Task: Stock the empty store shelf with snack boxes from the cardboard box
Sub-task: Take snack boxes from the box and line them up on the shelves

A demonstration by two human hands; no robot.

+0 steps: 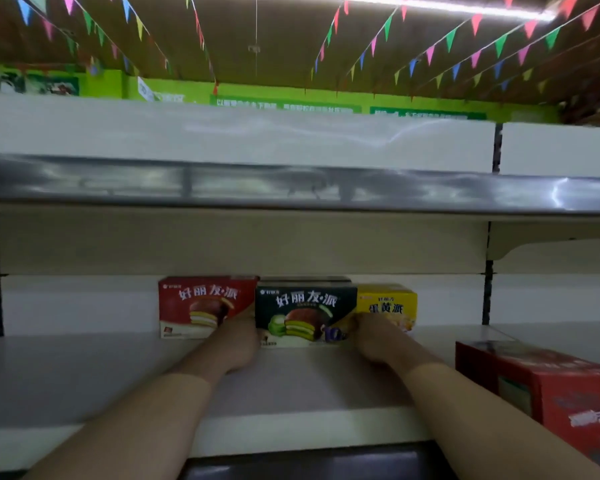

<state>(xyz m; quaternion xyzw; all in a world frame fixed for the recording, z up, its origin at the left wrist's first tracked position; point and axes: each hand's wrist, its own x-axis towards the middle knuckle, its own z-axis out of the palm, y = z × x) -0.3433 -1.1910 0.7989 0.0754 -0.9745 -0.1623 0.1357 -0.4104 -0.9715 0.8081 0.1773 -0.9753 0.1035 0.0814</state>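
Three snack boxes stand in a row at the back of the white shelf (84, 372): a red box (194, 306), a dark green box (303, 315) and a yellow box (390, 303). My left hand (238, 344) grips the green box's left end. Its right end is gripped by my right hand (378, 341), which partly covers the yellow box. Another dark box shows behind the green one. A red cardboard box (548, 393) lies on the shelf at the right.
An upper shelf (291, 192) overhangs close above the row, with a white back panel behind. Shelf uprights stand at far left and right. Coloured pennants hang from the ceiling.
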